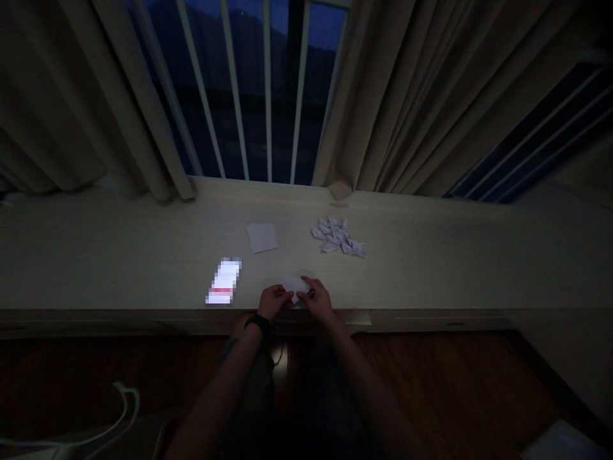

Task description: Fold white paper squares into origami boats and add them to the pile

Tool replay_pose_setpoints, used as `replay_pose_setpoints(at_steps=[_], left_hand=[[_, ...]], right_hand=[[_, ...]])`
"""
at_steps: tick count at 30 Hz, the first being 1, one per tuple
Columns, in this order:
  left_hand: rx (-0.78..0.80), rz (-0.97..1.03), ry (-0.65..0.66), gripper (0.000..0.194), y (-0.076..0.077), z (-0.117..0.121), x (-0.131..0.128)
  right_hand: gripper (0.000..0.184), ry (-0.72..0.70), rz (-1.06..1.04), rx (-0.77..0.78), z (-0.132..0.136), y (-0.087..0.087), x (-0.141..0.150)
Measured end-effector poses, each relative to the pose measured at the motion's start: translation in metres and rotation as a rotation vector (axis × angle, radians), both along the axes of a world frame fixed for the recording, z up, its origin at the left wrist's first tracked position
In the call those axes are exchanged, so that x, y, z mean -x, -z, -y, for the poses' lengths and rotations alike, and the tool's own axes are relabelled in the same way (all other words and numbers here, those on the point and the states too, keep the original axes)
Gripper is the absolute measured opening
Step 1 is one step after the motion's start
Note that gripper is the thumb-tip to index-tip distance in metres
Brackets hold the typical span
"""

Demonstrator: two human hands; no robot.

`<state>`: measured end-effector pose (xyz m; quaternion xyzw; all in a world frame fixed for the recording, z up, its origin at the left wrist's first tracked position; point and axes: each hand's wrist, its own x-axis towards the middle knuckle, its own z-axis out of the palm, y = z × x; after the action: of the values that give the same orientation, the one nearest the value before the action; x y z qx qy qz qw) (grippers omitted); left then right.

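A small white sheet of paper [295, 285] is held between my two hands near the front edge of the ledge. My left hand [274, 301], with a dark band on the wrist, pinches its left side. The right hand [317, 299] grips the other side, thumb toward the middle. Beyond them lies a square stack of white paper [262, 237]. To its right is a loose pile of several small folded paper pieces [338, 236]. The dim light hides the creases of the held sheet.
A lit phone [224, 281], its screen blurred out, lies on the pale ledge [119, 255] to the left. Behind stand a barred window [249, 96] and beige curtains [383, 96]. White cables [125, 409] show at lower left, above the wooden floor [445, 383].
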<state>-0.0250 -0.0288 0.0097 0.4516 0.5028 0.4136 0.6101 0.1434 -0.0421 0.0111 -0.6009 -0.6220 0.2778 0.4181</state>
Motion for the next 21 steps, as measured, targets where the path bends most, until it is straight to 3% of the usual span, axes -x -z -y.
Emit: replay_pose_setpoints(at_steps=[5,9,11,14,17,21], left_hand=[[0.014,-0.151,0.037,0.025,0.011,-0.017,-0.005],[-0.028,-0.470,0.069,0.016,0.006,-0.023,-0.010],[-0.146,-0.685,0.036,0.015,0.001,-0.021,-0.010],[-0.478,-0.949,-0.024,0.034,-0.005,-0.011,-0.010],[-0.721,-1.078,0.085,0.037,-0.008,0.001,-0.009],[-0.852,-1.134,0.140,0.037,-0.001,0.010,-0.008]], right_hand=[[0.039,0.013,0.305,-0.014,-0.012,0.003,-0.007],[0.036,0.007,0.381,-0.035,-0.015,0.012,-0.009],[0.035,0.016,0.395,-0.036,-0.015,0.016,-0.009],[0.032,0.031,0.395,-0.046,-0.014,0.017,-0.009],[0.030,0.034,0.405,-0.036,-0.014,0.014,-0.009],[0.030,-0.023,0.418,-0.031,-0.017,0.011,-0.009]])
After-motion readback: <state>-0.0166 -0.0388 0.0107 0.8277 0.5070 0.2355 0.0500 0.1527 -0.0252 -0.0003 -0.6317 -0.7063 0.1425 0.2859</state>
